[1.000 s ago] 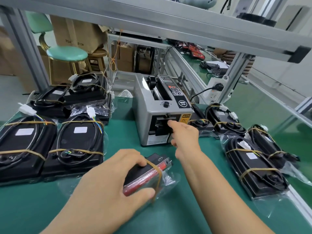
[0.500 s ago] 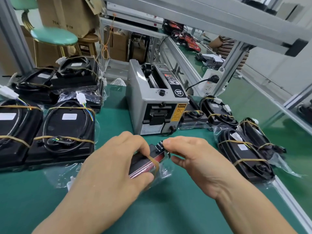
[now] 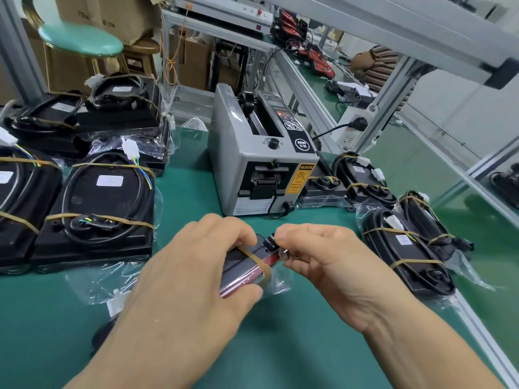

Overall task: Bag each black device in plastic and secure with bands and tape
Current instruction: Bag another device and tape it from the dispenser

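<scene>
My left hand [image 3: 193, 265] grips a black device [image 3: 247, 262] with a red side, wrapped in clear plastic and held by a tan rubber band, just above the green table [image 3: 295, 332]. My right hand [image 3: 323, 254] pinches at the bag's end by the device's far corner; any tape piece between its fingertips is too clear to see. The grey tape dispenser [image 3: 261, 164] stands right behind my hands. Bagged, banded black devices [image 3: 106, 203] lie in a group on the left, and more banded devices [image 3: 404, 248] lie on the right.
A white connector and loose plastic [image 3: 118, 301] lie under my left forearm. An aluminium frame rail [image 3: 483, 332] edges the table on the right. A power strip [image 3: 354, 130], a green stool [image 3: 81, 40] and cardboard boxes stand behind. A person in a striped shirt [image 3: 379, 66] sits far back.
My right hand left the tape dispenser's slot and came back to the end of the bagged device. My left hand kept holding the device. The view shifted closer and lower.
</scene>
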